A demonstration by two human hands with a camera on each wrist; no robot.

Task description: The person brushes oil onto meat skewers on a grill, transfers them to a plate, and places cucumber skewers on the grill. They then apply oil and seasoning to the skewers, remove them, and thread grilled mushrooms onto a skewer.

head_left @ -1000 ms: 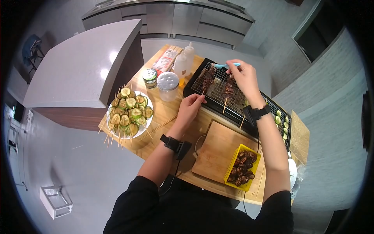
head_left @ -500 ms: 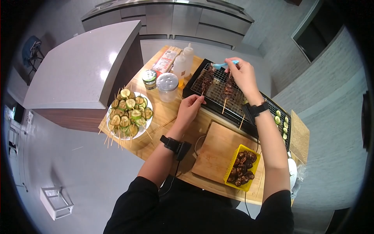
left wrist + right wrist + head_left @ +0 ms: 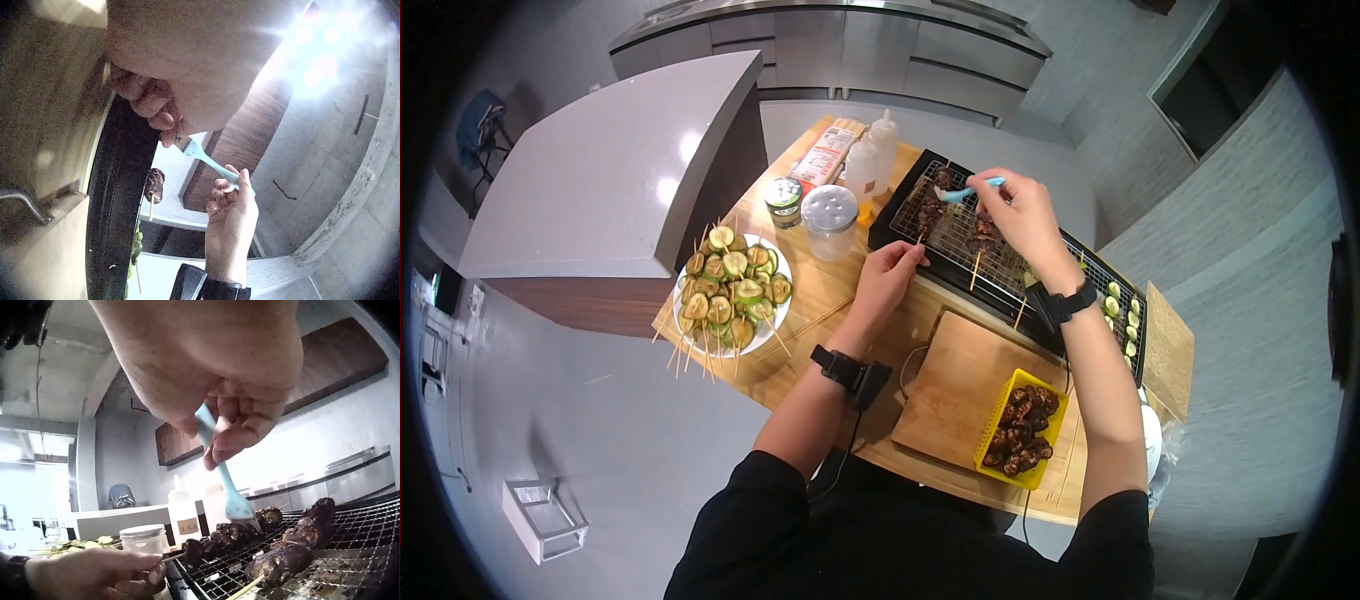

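Between the thumb and fingers of my left hand (image 3: 888, 282) is the stick end of a dark meat skewer (image 3: 927, 222), which lies on the wire rack of a black grill (image 3: 884, 222). My right hand (image 3: 1022, 218) holds a light blue basting brush (image 3: 234, 499) from above. In the right wrist view its head is right at the meat of that same skewer. Beside it on the rack lies a second dark skewer (image 3: 284, 559), partly under my right hand in the head view. In the left wrist view, my left hand hides the pinched skewer.
A plate of zucchini skewers (image 3: 740, 347) stands at left. Near the grill are a lidded jar (image 3: 830, 235), a small jar (image 3: 785, 200) and squeeze bottles (image 3: 863, 172). A yellow basket (image 3: 983, 455) of dark pieces sits on a cutting board (image 3: 945, 390). Zucchini slices (image 3: 1112, 300) lie on the grill's right end.
My right hand has drawn the brush nearer along the left skewer, from its far end toward the middle. The left hand keeps its hold on the stick.
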